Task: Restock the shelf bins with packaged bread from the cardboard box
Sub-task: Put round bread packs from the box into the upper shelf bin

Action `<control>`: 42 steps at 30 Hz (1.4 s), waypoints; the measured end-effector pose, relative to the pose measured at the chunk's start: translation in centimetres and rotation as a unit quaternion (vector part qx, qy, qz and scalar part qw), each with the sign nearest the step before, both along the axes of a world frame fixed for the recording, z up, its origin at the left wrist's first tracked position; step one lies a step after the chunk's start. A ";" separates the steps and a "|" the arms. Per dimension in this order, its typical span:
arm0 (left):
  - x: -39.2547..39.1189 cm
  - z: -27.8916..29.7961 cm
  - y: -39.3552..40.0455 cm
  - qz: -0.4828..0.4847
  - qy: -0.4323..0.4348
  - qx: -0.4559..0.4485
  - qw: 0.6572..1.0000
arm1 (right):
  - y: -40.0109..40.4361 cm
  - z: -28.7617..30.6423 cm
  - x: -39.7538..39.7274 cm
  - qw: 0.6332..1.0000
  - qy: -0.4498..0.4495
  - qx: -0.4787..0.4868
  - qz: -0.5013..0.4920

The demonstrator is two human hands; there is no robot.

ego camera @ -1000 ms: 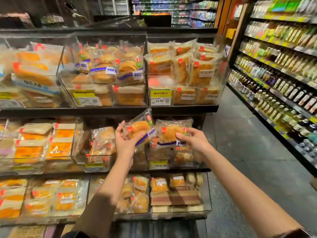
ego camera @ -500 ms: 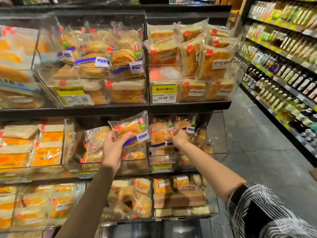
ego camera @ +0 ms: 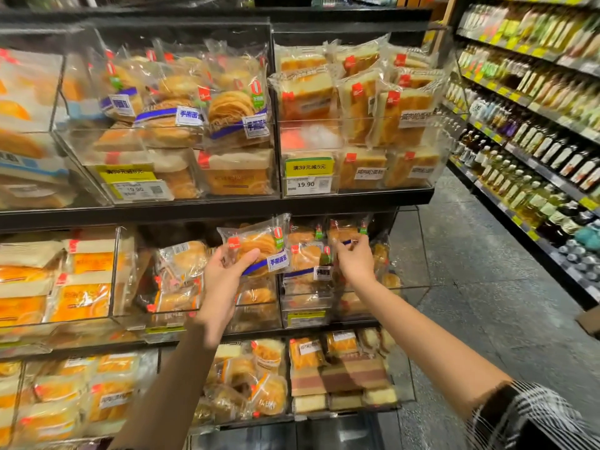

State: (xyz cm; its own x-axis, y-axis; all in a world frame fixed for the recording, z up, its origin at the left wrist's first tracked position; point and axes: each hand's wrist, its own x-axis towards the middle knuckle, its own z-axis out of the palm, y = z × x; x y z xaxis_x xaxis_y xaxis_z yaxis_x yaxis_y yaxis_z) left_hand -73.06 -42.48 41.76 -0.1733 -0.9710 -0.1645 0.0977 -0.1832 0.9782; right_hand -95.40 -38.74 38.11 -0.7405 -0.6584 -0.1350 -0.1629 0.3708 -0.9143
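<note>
1. While the left hand (ego camera: 224, 280) holds its packet at almost the same place as half a second ago, in front of the middle shelf, the right hand (ego camera: 355, 259) has gone a little deeper into the bin and the camera has come closer to the shelves.
2. The clear plastic packet of round flaky bread (ego camera: 259, 246), with a red sticker, a blue stripe and a white label, is tilted, its right end higher. It is in the air just before the clear acrylic bin on the middle shelf (ego camera: 406, 289).
3. The second clear packet of the same bread (ego camera: 344, 233) stands upright inside this bin, behind another similar packet, and its top is near the black shelf board (ego camera: 324, 201) above.
4. The left hand grasps the first packet from below: the thumb lies on the front and the fingers are curled behind it.
5. The right hand pinches the second packet at its upper part; the fingers are bent on the plastic.
6. The right forearm comes out of a black-and-white patterned sleeve (ego camera: 532, 417).
</note>
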 end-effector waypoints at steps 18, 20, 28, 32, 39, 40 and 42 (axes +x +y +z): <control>-9.6 -2.7 1.6 -0.247 -0.203 0.000 0.948 | 4.8 -1.2 -7.7 0.993 -0.116 -0.013 0.031; -10.3 -3.1 0.9 -0.281 -0.254 0.010 0.925 | 4.0 -2.1 -8.5 0.993 -0.107 0.029 0.028; -12.1 -3.6 -1.4 -0.263 -0.349 0.100 0.894 | 0.6 -2.8 -7.9 0.987 -0.106 0.109 0.053; -12.5 -4.2 -1.3 -0.228 -0.388 0.077 0.890 | 0.5 -3.0 -7.1 0.990 -0.023 0.142 0.013; -11.3 -3.1 -0.2 -0.277 -0.440 -0.018 0.854 | 2.5 -0.4 -4.7 0.975 0.165 0.133 -0.065; -10.9 -2.8 0.1 -0.281 -0.438 -0.038 0.853 | 2.8 0.1 -4.6 0.976 0.173 0.117 -0.056; -10.1 -2.2 0.6 -0.281 -0.413 -0.067 0.864 | 3.4 0.6 -4.3 0.980 0.181 0.082 -0.013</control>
